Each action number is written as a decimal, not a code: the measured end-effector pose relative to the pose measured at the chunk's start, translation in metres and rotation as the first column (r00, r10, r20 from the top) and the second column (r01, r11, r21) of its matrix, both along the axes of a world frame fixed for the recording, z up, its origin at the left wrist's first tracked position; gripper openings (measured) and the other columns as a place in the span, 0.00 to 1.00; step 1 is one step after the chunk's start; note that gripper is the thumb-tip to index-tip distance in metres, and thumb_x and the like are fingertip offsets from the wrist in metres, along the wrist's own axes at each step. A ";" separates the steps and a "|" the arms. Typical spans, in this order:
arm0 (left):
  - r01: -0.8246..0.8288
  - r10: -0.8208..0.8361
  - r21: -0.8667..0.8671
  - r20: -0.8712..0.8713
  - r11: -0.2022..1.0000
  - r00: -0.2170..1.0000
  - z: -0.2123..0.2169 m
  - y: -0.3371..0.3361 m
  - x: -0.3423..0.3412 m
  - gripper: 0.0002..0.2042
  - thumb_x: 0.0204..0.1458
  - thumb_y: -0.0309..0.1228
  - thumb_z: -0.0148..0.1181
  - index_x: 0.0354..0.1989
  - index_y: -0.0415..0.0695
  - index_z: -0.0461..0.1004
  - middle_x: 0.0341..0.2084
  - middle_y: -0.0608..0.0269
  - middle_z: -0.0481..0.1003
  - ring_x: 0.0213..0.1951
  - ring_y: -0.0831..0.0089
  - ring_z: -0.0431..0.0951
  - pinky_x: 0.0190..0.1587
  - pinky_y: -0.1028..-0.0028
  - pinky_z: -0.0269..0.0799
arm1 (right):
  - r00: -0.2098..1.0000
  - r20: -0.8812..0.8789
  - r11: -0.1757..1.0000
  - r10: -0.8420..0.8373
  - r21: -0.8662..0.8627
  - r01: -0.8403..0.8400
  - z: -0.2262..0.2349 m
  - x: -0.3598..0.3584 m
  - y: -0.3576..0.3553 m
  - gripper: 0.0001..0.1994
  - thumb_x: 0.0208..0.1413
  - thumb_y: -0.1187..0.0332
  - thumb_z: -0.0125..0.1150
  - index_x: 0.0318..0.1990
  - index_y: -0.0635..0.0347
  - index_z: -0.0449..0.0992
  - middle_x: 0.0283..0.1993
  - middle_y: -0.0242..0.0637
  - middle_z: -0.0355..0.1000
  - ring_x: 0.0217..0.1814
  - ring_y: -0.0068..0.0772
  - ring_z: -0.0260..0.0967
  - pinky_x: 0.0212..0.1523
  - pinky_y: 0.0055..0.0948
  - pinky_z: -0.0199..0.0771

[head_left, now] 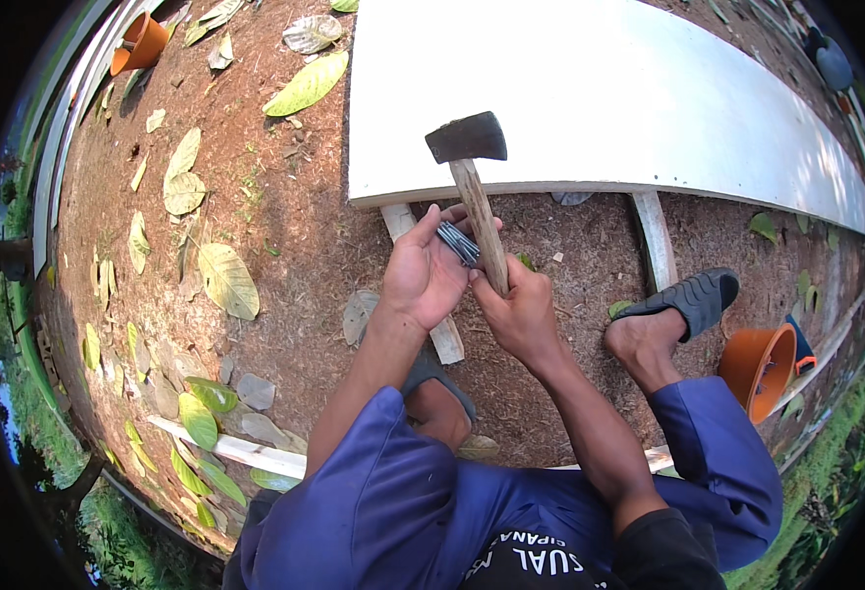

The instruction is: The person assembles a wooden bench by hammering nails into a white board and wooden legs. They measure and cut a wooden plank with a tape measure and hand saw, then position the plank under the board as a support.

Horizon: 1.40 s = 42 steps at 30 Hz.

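Observation:
In the middle, my left hand (418, 280) is turned palm up, with a small bundle of grey nails (458, 243) lying across the palm and fingers. Its fingertips are partly hidden behind the wooden handle of a hatchet (479, 211). My right hand (523, 317) is closed around the lower end of that handle, its fingers close beside the nails. The hatchet stands head up, and its dark metal head appears over the near edge of a large white board (590, 93).
Wooden battens (656, 241) stick out from under the board. An orange pot (755, 369) stands at the right beside a dark blue and orange object (802, 346); another orange pot (141, 44) is far left. Large leaves (227, 280) litter the brown ground. My sandalled foot (683, 307) is right.

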State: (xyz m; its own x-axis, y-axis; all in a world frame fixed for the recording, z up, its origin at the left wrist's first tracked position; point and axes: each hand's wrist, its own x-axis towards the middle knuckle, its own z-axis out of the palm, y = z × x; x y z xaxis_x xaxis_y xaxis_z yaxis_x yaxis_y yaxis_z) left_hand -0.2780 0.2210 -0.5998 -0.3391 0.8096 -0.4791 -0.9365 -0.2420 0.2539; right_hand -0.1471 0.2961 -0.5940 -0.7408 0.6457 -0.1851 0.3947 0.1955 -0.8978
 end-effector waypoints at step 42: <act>-0.135 -0.597 -0.583 -0.758 0.801 -0.263 -0.017 0.095 -0.059 0.14 0.58 0.38 0.65 0.44 0.42 0.85 0.39 0.52 0.84 0.42 0.61 0.85 0.49 0.67 0.77 | 0.967 0.133 0.976 -0.219 0.025 0.217 -0.004 0.071 0.040 0.13 0.64 0.62 0.61 0.41 0.66 0.75 0.22 0.31 0.70 0.22 0.23 0.66 0.23 0.32 0.66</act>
